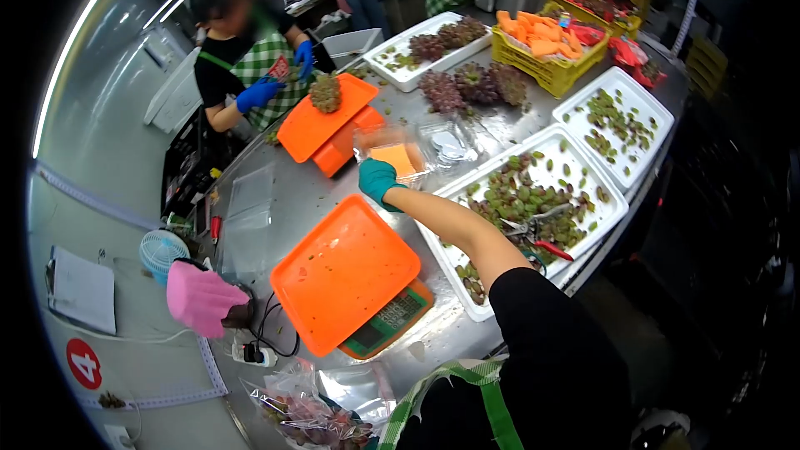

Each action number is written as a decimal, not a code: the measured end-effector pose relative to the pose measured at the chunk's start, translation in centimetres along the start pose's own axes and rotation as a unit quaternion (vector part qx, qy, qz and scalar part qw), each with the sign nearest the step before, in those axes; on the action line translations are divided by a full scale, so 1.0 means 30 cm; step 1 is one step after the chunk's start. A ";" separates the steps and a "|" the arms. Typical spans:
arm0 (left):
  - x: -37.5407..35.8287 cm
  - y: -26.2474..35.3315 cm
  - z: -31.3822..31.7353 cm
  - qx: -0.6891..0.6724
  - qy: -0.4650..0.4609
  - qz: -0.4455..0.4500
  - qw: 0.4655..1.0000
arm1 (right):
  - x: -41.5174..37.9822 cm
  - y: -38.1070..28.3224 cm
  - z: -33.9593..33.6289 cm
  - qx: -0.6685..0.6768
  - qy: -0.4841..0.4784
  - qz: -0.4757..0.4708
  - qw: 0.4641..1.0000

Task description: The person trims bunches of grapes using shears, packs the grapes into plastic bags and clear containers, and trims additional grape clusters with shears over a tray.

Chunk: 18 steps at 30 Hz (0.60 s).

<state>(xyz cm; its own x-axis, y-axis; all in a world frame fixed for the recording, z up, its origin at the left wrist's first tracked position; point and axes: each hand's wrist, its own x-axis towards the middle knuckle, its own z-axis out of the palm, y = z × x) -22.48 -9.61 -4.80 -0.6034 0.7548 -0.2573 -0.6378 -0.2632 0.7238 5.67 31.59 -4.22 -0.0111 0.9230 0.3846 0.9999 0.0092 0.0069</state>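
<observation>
My right hand (380, 182), in a teal glove, reaches across the steel table with its fingers closed at the near edge of a see-through plastic box (364, 143). An orange patch (395, 159) shows at this box. Right beside it lies another see-through plastic container (451, 143). Nearer to me is a scale with an orange tray (346, 273) and a green display (390, 317). To the right of my forearm, a white tray (435, 243) holds loose succulent leaves (525, 189) and red-handled pruning shears (550, 248). My left hand does not show plainly.
A co-worker (250, 58) in blue gloves stands across the table beside a second orange scale tray (304, 129) bearing a succulent (325, 93). Purple succulents (473, 87), more white trays (658, 121) and a yellow crate (546, 75) stand farther back. A plastic bag (312, 417) lies nearest me.
</observation>
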 end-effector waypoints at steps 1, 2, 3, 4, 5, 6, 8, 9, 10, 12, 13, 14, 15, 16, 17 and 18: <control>0.000 -0.014 0.005 0.001 -0.008 -0.008 1.000 | -0.022 0.009 0.005 -0.153 0.048 -0.025 0.987; -0.001 -0.026 0.008 -0.003 -0.016 -0.016 1.000 | -0.030 0.039 -0.008 -0.027 0.056 0.009 0.998; -0.006 -0.032 0.003 -0.008 -0.019 -0.022 1.000 | -0.018 0.070 -0.039 0.100 0.062 0.041 0.992; -0.009 -0.035 -0.001 -0.016 -0.024 -0.027 0.999 | 0.000 0.086 -0.063 0.228 0.065 0.067 0.969; -0.013 -0.037 -0.003 -0.028 -0.030 -0.032 0.999 | 0.006 0.120 -0.089 0.242 0.112 0.047 0.963; -0.017 -0.032 -0.013 -0.040 -0.034 -0.033 0.998 | 0.015 0.153 -0.117 0.247 0.114 0.027 0.962; -0.022 -0.016 -0.033 -0.066 -0.041 -0.041 0.996 | -0.028 0.199 -0.261 0.194 0.177 -0.003 0.965; -0.026 0.000 -0.046 -0.080 -0.044 -0.043 0.995 | -0.043 0.218 -0.321 0.232 0.200 -0.045 0.951; -0.022 0.008 -0.047 -0.102 -0.052 -0.047 0.992 | -0.082 0.214 -0.412 0.228 0.142 -0.065 0.961; 0.007 0.030 -0.043 -0.154 -0.075 -0.057 0.984 | -0.189 0.164 -0.575 0.219 0.057 -0.128 0.966; 0.028 0.045 -0.040 -0.182 -0.091 -0.065 0.977 | -0.243 0.129 -0.600 0.245 0.035 -0.164 0.955; 0.050 0.059 -0.032 -0.211 -0.110 -0.076 0.968 | -0.294 0.096 -0.601 0.201 0.049 -0.212 0.955; 0.072 0.074 -0.021 -0.237 -0.130 -0.087 0.959 | -0.350 0.066 -0.577 0.193 0.128 -0.271 0.934; 0.098 0.088 -0.005 -0.263 -0.151 -0.101 0.948 | -0.387 0.046 -0.552 0.222 0.137 -0.338 0.904; 0.120 0.094 0.016 -0.284 -0.169 -0.114 0.937 | -0.419 0.032 -0.531 0.228 0.112 -0.401 0.880; 0.144 0.099 0.039 -0.303 -0.189 -0.131 0.925 | -0.452 0.014 -0.514 0.242 0.064 -0.430 0.868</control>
<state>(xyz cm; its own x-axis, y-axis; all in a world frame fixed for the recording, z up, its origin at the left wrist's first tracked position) -26.41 -6.44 -3.01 -0.2527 0.9664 -0.0470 -0.9588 -0.2436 0.1465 6.21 13.16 4.80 -0.7225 0.4453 0.5288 0.5061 0.8618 -0.0342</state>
